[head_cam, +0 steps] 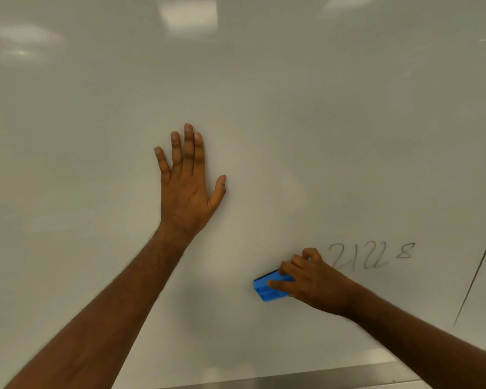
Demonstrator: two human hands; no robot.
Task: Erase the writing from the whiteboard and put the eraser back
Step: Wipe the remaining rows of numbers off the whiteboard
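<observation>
The right hand (314, 279) clamped the blue plastic eraser (270, 286) against the glossy white whiteboard (264, 94) near its lower edge, beside faint grey writing (371, 255) left uncleared. The left hand (188, 189) lay flat, fingers spread. Most of the board looked clean; returning the eraser remained.

One view only, from the person's head; it faces the whiteboard (264, 94) almost square-on and tilts slightly down; it sits close, at arm's reach, so the board fills nearly the whole frame; both forearms enter from the bottom edge; the board's metal ledge (306, 379) shows along the lower right.
</observation>
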